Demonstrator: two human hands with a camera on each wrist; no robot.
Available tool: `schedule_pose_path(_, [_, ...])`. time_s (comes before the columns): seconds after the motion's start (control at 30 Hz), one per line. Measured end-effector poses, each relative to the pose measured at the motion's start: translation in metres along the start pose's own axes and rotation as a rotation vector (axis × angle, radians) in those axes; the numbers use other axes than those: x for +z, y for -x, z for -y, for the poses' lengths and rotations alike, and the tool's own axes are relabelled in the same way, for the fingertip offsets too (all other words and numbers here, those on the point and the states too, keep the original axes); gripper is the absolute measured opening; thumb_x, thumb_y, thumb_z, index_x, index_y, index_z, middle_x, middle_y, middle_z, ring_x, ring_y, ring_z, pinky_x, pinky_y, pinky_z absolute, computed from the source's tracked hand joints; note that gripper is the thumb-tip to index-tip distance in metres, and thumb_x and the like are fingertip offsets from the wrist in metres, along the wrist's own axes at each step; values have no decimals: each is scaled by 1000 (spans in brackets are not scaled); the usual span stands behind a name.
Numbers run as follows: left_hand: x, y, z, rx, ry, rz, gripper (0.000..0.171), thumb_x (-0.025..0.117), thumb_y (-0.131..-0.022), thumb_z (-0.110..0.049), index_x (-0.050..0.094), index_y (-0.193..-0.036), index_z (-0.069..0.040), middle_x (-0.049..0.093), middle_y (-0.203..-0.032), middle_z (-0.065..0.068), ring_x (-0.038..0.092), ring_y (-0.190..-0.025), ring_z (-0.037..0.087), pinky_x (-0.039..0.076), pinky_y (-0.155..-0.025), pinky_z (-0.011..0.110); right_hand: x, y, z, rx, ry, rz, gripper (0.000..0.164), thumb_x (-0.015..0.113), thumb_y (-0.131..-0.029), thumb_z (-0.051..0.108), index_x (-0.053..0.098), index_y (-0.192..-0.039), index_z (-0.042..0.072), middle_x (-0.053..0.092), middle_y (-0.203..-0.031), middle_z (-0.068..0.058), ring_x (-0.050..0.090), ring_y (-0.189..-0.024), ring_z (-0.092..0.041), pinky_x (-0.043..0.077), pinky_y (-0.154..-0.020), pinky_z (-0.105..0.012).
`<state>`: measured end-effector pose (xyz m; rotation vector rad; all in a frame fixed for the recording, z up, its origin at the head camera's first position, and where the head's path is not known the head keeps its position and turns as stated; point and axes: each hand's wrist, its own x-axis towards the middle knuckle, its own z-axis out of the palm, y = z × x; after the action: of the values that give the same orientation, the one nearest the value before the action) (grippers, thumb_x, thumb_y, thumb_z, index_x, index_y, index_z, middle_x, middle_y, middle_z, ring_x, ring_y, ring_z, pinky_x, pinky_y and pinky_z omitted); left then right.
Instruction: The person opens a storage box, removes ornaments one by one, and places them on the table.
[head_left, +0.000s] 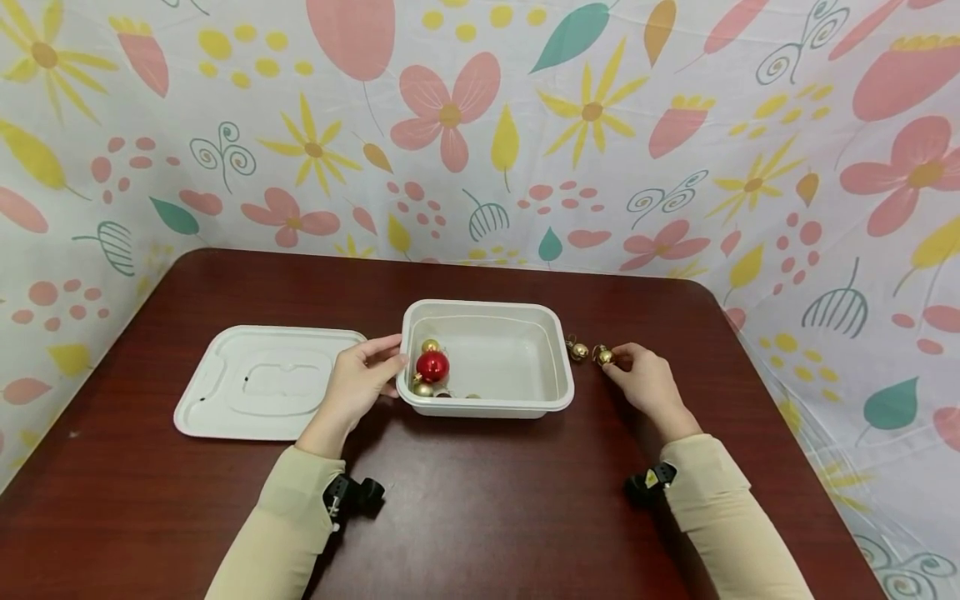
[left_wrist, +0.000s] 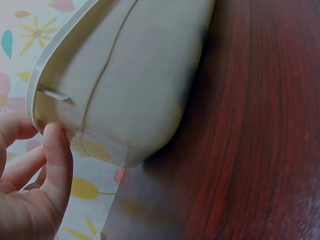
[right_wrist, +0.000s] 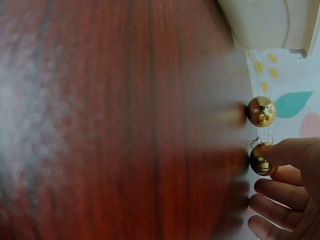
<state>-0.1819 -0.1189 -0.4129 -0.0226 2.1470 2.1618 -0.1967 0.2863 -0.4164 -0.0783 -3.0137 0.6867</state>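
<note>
Spreading under everything, the bench [head_left: 510, 500] is dark reddish-brown, wood-grained and glossy, with rounded far corners. Around its far edge and sides hangs a white cloth [head_left: 480, 200] printed with pink and yellow flowers, teal leaves, dots and grey-blue curls.

Counting what lies on the bench: one white lid [head_left: 225, 404], flat on the left, with two small dark specks on it; one off-white container [head_left: 487, 407], open at the top, in the middle; and two gold balls outside, just beyond the container's right end. The left-hand one of these, the free gold ball [head_left: 578, 352], sits on the bench between the container and the right hand [head_left: 648, 387]. The other, the held gold ball [head_left: 603, 357], is pinched between that hand's thumb and finger, its thin wire loop showing; the remaining fingers spread loosely beside it.

Inside the container, gathered at its left end, are one red ball [head_left: 432, 367], one gold ball behind it [head_left: 430, 345] and one paler ball in front [head_left: 423, 389]. More bits show along the near wall, too hidden to count.

The left hand [head_left: 356, 387] grips the container's left end at the rim, thumb and fingers closed narrowly on the edge. Each sleeve cuff has one black device.
</note>
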Motion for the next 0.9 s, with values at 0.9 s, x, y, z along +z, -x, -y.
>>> schedule_pose_path(0.9, [1, 0, 0, -1, 4, -2, 39, 63, -83, -7, 55, -120, 0, 55, -100, 12, 57, -56, 8, 53, -48, 24, -15, 7, 11, -61, -12, -59, 48, 55, -86, 38, 54, -118, 2, 58, -112, -21, 54, -97, -36, 46, -78, -49])
